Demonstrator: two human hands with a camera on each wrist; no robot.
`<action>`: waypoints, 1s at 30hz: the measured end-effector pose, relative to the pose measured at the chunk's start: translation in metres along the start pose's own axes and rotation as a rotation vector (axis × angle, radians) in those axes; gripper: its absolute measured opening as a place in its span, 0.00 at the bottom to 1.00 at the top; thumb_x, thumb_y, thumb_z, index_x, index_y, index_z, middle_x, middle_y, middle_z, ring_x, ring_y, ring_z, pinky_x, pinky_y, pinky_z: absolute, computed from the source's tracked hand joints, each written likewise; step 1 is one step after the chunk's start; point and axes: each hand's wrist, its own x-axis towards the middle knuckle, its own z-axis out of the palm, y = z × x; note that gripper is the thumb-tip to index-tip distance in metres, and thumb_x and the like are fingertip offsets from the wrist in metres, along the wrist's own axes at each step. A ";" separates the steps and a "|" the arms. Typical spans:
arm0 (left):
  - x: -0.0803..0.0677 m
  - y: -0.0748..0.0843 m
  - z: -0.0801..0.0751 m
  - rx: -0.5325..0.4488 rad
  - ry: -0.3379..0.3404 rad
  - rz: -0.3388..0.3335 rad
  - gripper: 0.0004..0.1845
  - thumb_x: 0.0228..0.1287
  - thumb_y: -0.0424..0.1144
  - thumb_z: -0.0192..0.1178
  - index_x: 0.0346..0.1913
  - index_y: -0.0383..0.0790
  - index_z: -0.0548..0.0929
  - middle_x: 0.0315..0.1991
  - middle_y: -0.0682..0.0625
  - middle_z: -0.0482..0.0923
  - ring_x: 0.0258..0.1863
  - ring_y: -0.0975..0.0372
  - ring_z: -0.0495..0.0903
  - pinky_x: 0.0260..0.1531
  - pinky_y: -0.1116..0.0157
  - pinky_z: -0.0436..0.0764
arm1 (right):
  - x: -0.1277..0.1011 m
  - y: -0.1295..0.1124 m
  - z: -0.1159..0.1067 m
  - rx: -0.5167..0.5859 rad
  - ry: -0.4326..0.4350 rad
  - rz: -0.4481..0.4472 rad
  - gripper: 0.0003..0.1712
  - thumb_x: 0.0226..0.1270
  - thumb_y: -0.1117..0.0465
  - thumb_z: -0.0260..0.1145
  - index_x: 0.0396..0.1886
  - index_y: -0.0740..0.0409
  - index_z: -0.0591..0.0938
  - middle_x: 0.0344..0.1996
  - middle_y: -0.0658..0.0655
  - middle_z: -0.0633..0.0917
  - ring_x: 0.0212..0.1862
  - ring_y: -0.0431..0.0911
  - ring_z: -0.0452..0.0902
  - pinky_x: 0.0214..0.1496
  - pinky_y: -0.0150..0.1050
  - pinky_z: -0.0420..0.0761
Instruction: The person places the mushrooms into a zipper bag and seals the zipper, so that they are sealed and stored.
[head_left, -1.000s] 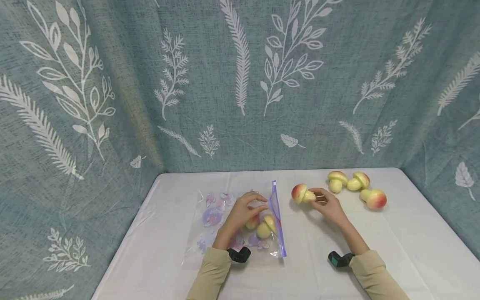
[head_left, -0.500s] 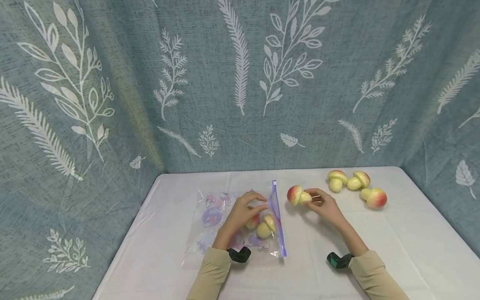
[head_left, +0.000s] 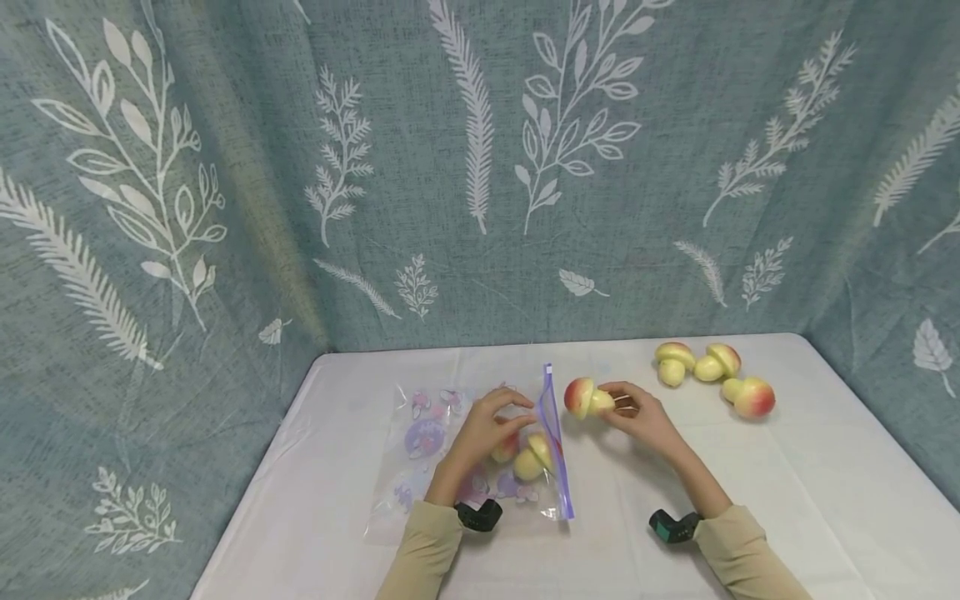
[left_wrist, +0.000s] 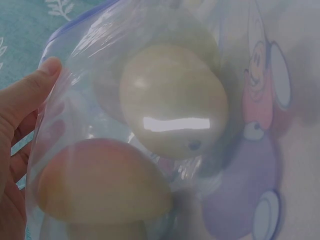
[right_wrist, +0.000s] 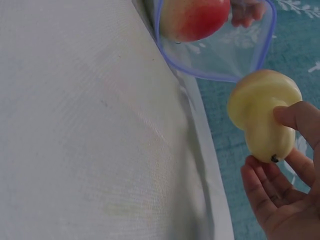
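My right hand (head_left: 643, 422) grips a toy mushroom (head_left: 585, 398) by its pale yellow stem, with the red-yellow cap pointing left. The mushroom is just right of the purple-edged mouth of a clear zip bag (head_left: 424, 483). My left hand (head_left: 483, 427) holds the bag's upper film near that mouth, thumb (left_wrist: 42, 80) at the film's edge. The right wrist view has the bag's purple rim (right_wrist: 215, 78) gaping. Inside the bag lie toy mushrooms, one with a reddish cap (left_wrist: 105, 180) and one paler (left_wrist: 172, 100).
Three more toy mushrooms lie at the table's back right: one upright (head_left: 674, 363), one leaning (head_left: 717, 362) and one on its side (head_left: 750, 397). A white cloth covers the table (head_left: 315, 467). A patterned blue-green curtain (head_left: 480, 292) hangs behind and at both sides.
My right hand has carried its toy mushroom left and slightly nearer, towards the bag's mouth. The left hand and bag have stayed in place.
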 end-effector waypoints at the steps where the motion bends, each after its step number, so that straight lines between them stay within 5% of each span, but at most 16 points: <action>1: 0.000 0.000 0.000 -0.001 0.000 0.001 0.10 0.56 0.31 0.63 0.40 0.29 0.81 0.42 0.38 0.80 0.59 0.47 0.70 0.44 0.60 0.83 | 0.000 0.004 0.001 -0.002 0.000 0.000 0.21 0.58 0.69 0.66 0.51 0.70 0.75 0.43 0.67 0.80 0.44 0.54 0.78 0.45 0.34 0.81; 7: -0.002 0.001 0.001 0.012 -0.002 -0.002 0.10 0.56 0.31 0.64 0.40 0.30 0.81 0.42 0.39 0.80 0.61 0.46 0.68 0.44 0.60 0.83 | 0.003 0.026 0.005 0.008 -0.017 0.008 0.22 0.58 0.63 0.68 0.52 0.64 0.76 0.44 0.64 0.80 0.44 0.48 0.78 0.46 0.30 0.81; 15: -0.002 -0.001 0.002 0.012 -0.002 -0.008 0.10 0.56 0.33 0.64 0.40 0.31 0.82 0.43 0.41 0.80 0.62 0.45 0.67 0.43 0.63 0.83 | 0.002 0.026 0.005 0.054 -0.059 -0.006 0.21 0.57 0.63 0.68 0.51 0.62 0.77 0.44 0.62 0.81 0.45 0.49 0.78 0.47 0.32 0.81; 30: -0.001 -0.005 0.001 -0.004 -0.004 -0.027 0.10 0.57 0.35 0.64 0.41 0.33 0.82 0.44 0.42 0.80 0.65 0.46 0.63 0.44 0.63 0.83 | -0.006 -0.017 0.001 -0.001 -0.146 -0.019 0.20 0.55 0.70 0.67 0.49 0.69 0.77 0.43 0.64 0.81 0.44 0.53 0.78 0.46 0.38 0.82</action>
